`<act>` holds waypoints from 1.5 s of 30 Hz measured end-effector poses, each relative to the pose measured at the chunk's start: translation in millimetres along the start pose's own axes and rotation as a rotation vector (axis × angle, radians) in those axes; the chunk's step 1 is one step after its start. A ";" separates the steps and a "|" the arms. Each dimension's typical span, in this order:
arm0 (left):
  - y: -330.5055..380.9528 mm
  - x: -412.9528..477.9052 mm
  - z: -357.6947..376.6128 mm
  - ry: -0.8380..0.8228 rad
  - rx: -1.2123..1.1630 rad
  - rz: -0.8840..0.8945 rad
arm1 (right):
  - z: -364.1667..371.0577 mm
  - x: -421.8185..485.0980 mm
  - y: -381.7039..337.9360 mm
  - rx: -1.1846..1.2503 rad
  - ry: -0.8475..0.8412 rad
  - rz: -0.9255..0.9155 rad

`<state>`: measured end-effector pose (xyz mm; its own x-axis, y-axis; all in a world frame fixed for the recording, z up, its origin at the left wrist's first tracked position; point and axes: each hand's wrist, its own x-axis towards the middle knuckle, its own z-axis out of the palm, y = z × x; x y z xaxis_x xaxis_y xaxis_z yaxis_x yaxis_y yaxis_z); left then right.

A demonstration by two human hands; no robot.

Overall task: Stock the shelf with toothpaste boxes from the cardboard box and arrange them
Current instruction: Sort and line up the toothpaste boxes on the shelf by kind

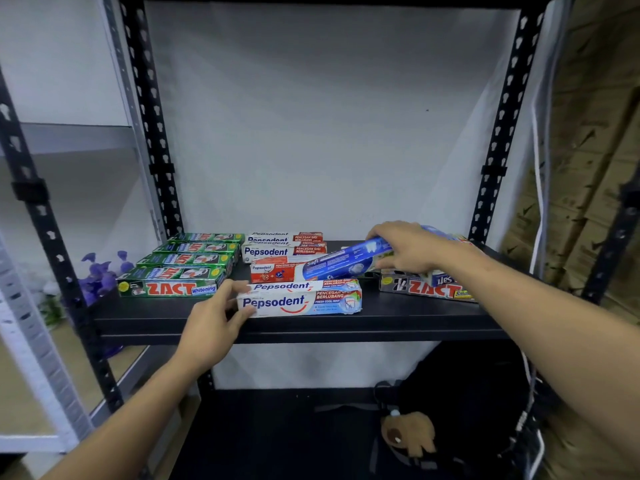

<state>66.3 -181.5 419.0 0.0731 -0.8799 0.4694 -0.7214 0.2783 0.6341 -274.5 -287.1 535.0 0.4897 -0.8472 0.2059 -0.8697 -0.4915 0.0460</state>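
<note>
The black shelf [398,317] carries several toothpaste boxes: a row of green Zact boxes [169,284] at the left, white Pepsodent boxes [284,247] stacked at centre rear, a red-and-white box [273,271] ahead of them, and a dark Zact box [426,289] at the right. The right hand [408,249] is closed round one end of a blue box [346,263], thumb beneath and fingers over the top; the box is tilted, its free end dipping leftward over the red-and-white box, so most of its length projects beyond the grasp. The left hand [214,317] has its fingers curled on the left end of the front Pepsodent box [301,299], which lies flat near the shelf edge; whether it pinches or merely steadies cannot be told. In judgement, these cartons are light, stiff along their length, with thin walls that dent under a hard squeeze and glossy faces that may slip; a hold across the narrow faces near mid-length would control them best. The cardboard box is not in view.
</note>
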 end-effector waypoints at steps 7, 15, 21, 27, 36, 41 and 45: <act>6.3 7.3 9.3 0.016 0.017 -0.023 | -28.5 -21.3 30.1 -0.245 0.205 -0.059; 11.3 18.1 22.7 0.054 0.049 -0.074 | -22.7 -39.3 69.2 0.001 0.371 0.310; 16.4 20.4 31.3 0.082 0.062 -0.093 | 22.4 -35.4 68.6 0.186 0.297 0.617; 16.1 19.2 32.0 0.106 0.062 -0.078 | 28.2 -31.3 62.4 0.086 0.361 0.693; 9.3 23.3 26.2 0.037 -0.022 -0.056 | 14.7 -30.8 41.6 -0.065 0.425 0.607; 4.8 25.6 19.7 0.037 0.068 0.002 | 8.9 -21.2 -2.0 -0.051 0.547 0.303; -7.7 36.2 6.2 0.162 0.248 0.001 | 16.4 1.5 -33.8 0.093 0.399 0.170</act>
<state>70.3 -217.9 427.3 0.1669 -0.8009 0.5751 -0.8664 0.1593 0.4732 -243.3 -275.1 517.7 0.2618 -0.7822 0.5653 -0.9177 -0.3831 -0.1052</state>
